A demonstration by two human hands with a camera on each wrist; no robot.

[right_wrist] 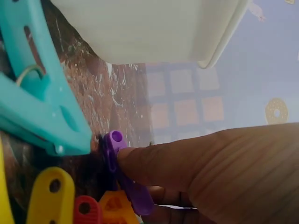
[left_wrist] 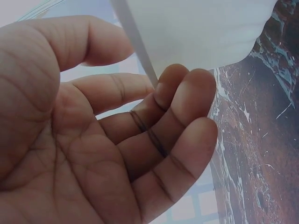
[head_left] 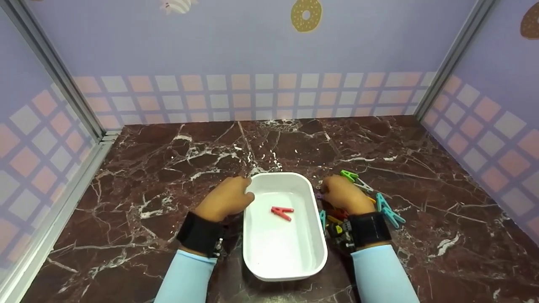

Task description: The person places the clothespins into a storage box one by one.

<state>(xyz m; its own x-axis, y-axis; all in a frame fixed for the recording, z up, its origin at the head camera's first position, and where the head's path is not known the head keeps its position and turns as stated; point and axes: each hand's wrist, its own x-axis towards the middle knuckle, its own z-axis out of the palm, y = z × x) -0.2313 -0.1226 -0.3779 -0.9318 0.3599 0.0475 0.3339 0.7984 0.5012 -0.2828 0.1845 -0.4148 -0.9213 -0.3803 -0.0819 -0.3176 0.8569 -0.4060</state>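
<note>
A white rectangular tub (head_left: 283,269) stands in front of me, with one red clothespin (head_left: 281,212) lying on its floor. My left hand (head_left: 227,198) grips the tub's left side near the far corner, thumb over the rim and curled fingers (left_wrist: 194,93) against the outer wall. To the right of the tub, my right hand (head_left: 343,193) pinches a purple clothespin (right_wrist: 133,186), thumb on its near face and the other fingers partly hidden behind. Close around it lie a turquoise clothespin (right_wrist: 46,107), a yellow one (right_wrist: 51,198), a red one (right_wrist: 87,212) and an orange one (right_wrist: 119,210).
Beyond my right hand lie a green clothespin (head_left: 348,176) and turquoise clothespins (head_left: 389,211). My right forearm partly covers the pile. The dark marble tabletop (head_left: 139,235) ends at a patterned back wall (head_left: 252,50), with side panels left and right.
</note>
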